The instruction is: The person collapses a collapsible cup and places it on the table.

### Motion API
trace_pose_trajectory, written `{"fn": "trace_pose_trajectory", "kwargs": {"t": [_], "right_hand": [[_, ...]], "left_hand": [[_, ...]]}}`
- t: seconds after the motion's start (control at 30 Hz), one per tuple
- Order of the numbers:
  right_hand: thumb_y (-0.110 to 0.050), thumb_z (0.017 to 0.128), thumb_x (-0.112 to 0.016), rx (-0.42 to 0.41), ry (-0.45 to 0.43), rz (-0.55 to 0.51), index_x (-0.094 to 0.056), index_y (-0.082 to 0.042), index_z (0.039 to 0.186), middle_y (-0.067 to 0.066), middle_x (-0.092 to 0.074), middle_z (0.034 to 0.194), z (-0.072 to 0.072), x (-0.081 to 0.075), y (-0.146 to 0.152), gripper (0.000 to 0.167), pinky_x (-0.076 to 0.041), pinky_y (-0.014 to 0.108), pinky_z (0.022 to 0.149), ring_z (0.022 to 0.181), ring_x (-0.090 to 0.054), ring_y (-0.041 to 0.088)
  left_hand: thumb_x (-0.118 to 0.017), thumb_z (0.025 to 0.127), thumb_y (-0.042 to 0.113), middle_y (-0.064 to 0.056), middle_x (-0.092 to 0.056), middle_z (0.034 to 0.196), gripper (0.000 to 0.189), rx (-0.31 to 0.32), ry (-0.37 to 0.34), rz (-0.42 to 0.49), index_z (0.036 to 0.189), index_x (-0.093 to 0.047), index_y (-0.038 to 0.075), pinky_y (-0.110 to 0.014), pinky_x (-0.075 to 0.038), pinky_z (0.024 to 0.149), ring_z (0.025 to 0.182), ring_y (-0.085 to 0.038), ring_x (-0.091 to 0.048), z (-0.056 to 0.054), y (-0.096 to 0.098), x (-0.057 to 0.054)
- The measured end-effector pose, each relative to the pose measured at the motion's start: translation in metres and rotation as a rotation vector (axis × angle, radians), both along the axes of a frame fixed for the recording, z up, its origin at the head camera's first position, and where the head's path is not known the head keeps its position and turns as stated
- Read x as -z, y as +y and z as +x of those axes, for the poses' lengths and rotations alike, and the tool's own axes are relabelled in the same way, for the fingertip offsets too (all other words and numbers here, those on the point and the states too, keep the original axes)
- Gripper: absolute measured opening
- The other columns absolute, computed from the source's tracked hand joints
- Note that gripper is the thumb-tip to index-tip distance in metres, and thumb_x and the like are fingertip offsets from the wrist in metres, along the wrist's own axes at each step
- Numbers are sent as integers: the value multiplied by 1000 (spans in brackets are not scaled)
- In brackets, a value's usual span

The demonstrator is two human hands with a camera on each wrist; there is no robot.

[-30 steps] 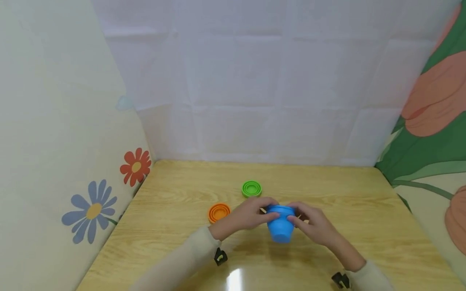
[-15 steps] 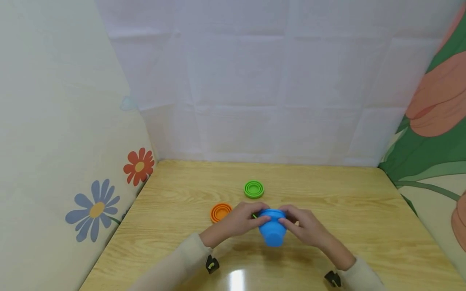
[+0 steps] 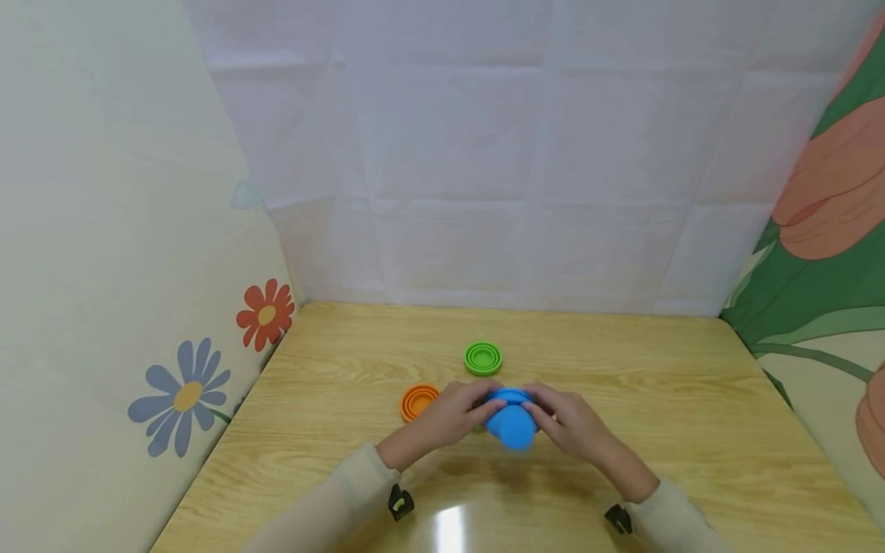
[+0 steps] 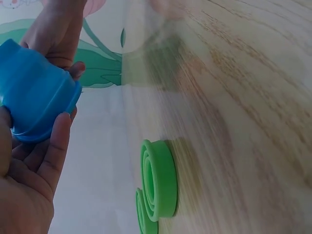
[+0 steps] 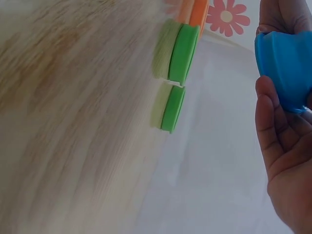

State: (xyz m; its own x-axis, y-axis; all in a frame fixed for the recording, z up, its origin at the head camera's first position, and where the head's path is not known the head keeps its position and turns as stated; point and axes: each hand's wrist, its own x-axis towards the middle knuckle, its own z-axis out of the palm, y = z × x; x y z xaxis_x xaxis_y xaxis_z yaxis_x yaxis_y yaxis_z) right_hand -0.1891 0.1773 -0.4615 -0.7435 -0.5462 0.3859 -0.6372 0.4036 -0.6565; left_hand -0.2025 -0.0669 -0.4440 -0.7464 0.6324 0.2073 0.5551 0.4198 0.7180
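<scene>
Above the table, both hands hold a blue collapsible cup [image 3: 517, 428], tilted so that its round base faces the head camera. My left hand [image 3: 452, 415] grips its left side near the rim, thumb on the near wall. On the opposite side, my right hand [image 3: 572, 427] grips the cup the same way. In the left wrist view the cup's stepped wall [image 4: 36, 90] is partly popped out. The cup's inside is hidden in every view.
A flattened green cup [image 3: 482, 359] lies beyond the hands. Another green one [image 5: 173, 108] shows beside it in the right wrist view. A flattened orange cup [image 3: 419, 402] lies left, partly behind the left hand. Cloth walls stand around the wooden table [image 3: 622, 361].
Both hands have carried the blue cup slightly left. Its base has tipped up toward the head camera, and the cup looks shorter from there. The green and orange cups stay put.
</scene>
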Motion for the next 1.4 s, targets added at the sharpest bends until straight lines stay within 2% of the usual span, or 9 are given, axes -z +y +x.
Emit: {"fn": "trace_pose_trajectory", "kwargs": {"t": [0.1, 0.23, 0.43, 0.57, 0.77, 0.93, 1.03, 1.17, 1.4], "right_hand": [[-7, 105, -54, 14, 41, 4, -63, -3, 121, 4, -72, 93, -2, 2, -3, 19, -56, 21, 59, 71, -65, 6], [-8, 105, -54, 47, 54, 28, -63, -4, 119, 2, -70, 87, -5, 3, -6, 17, -54, 20, 58, 69, -65, 10], [-9, 104, -56, 95, 74, 64, -64, -4, 118, -3, -66, 81, -8, 5, -10, 16, -51, 19, 57, 65, -56, -1], [-8, 103, -58, 130, 92, 65, -65, -4, 116, -4, -65, 77, -9, 7, -13, 15, -51, 19, 56, 64, -54, -2], [-10, 105, -55, 141, 40, 37, -64, -2, 122, 1, -70, 88, -10, 8, -16, 21, -54, 21, 63, 71, -58, 0], [-10, 107, -50, 61, -114, -27, -60, -2, 132, 10, -72, 107, -10, 4, -12, 28, -58, 25, 69, 81, -64, 6], [-7, 106, -51, 29, -165, -46, -58, -1, 135, 14, -71, 113, -10, 1, -9, 30, -58, 26, 71, 86, -67, 12], [-7, 104, -54, 24, -150, -28, -58, -1, 135, 14, -71, 117, -9, -1, -8, 31, -58, 26, 75, 94, -68, 17], [-4, 104, -54, 49, -83, -8, -60, 0, 131, 12, -73, 111, -10, -1, -10, 28, -57, 24, 72, 85, -66, 9]], "left_hand": [[-51, 107, 31, 0, -71, 100, 26, -16, -37, 14, 119, -66, 13, -22, -53, 68, 77, -7, -60, 0, 0, 0], [-49, 108, 32, -3, -71, 111, 30, -29, -73, 39, 125, -64, 12, -24, -55, 77, 89, -9, -63, -3, -2, 5], [-52, 106, 16, -10, -69, 123, 27, 15, -113, 97, 130, -60, 6, -30, -57, 90, 105, -16, -65, -6, -8, 11], [-55, 103, 10, -13, -68, 126, 31, 25, -106, 103, 133, -59, 2, -30, -58, 92, 108, -20, -67, -8, -9, 12], [-56, 104, 11, -14, -69, 126, 32, -2, -68, 88, 134, -59, 1, -30, -58, 91, 109, -22, -68, -9, -8, 12], [-53, 106, 15, -13, -69, 126, 33, -32, -41, 71, 136, -59, 2, -31, -58, 90, 108, -20, -68, -7, -7, 10], [-50, 108, 17, -13, -69, 125, 33, -46, -31, 62, 136, -59, 2, -28, -58, 87, 104, -18, -68, -6, -6, 9], [-49, 108, 17, -13, -70, 124, 32, -51, -39, 71, 135, -59, 2, -26, -57, 85, 101, -15, -67, -7, -7, 9], [-53, 105, 14, -13, -69, 124, 32, -39, -86, 111, 135, -59, 2, -26, -58, 84, 101, -17, -67, -7, -8, 9]]}}
